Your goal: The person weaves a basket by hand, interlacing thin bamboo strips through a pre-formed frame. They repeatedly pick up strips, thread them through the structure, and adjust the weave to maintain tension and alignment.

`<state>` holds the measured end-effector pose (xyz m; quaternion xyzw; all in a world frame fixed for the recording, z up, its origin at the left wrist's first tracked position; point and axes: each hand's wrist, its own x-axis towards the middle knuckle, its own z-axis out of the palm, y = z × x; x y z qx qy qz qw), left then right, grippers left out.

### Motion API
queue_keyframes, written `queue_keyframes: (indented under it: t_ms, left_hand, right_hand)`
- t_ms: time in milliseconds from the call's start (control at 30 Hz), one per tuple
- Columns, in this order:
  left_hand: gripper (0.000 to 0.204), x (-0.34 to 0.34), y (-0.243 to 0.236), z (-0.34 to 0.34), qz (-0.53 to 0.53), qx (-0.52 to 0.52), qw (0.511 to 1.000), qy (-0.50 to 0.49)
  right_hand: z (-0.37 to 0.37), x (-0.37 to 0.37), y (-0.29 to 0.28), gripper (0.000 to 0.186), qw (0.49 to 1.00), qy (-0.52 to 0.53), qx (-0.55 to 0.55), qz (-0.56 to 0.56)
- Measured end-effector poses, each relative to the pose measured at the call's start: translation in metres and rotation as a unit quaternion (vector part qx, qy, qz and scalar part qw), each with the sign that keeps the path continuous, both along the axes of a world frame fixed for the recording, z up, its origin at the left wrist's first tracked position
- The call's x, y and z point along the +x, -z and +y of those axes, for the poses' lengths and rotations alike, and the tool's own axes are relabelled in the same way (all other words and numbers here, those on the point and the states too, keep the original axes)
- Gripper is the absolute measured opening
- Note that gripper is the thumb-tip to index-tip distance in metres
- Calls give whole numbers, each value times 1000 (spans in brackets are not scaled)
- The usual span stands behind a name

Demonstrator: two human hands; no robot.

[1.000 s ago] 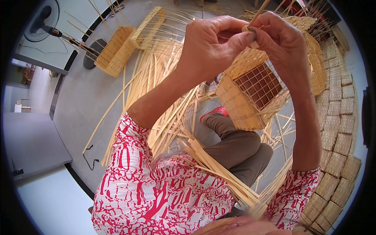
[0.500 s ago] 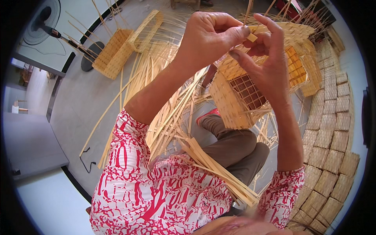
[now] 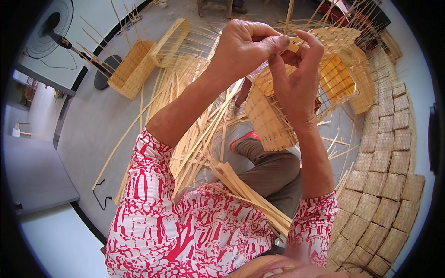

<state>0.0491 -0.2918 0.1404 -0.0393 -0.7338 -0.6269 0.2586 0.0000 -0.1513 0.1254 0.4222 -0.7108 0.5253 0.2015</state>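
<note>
My left hand point(image 3: 250, 50) is raised at the upper middle, thumb and forefinger pinched on a pale bamboo strip point(image 3: 293, 47). Close against it, my right hand point(image 3: 299, 78) has its fingers curled round the same strip, its thumb touching the left fingertips. A thin upright strip end point(image 3: 289, 16) rises just above the pinch. Below and behind the hands, a partly woven bamboo basket point(image 3: 268, 121) is tilted over my knee, with an open lattice on one face. My right hand and wrist hide part of this lattice.
Loose bamboo strips point(image 3: 185, 139) lie heaped on the floor, and a bundle point(image 3: 252, 197) rests across my lap. Another woven basket point(image 3: 132, 69) with upright strips stands at the far left near a fan point(image 3: 52, 30). Stacked woven pieces point(image 3: 384, 162) line the right wall.
My right hand has moved left and closed in on the strip beside my left hand. The left hand keeps its pinch. The basket has shifted slightly left in view.
</note>
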Motion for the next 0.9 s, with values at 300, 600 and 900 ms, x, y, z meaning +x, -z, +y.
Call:
queue_keyframes:
  t_ms: [300,600,900]
  left_hand:
    - [20,-8,2,3,3,51,998,38]
    - [22,-21,2,-10,13,9,991,136]
    - [17,-27,4,-9,9,5,988,153]
  right_hand:
    - [8,9,0,40,1000,-26,-3,-9]
    - [15,10,11,36,1000,3,-17,20]
    - [19,15,14,33,999,29,-33,5]
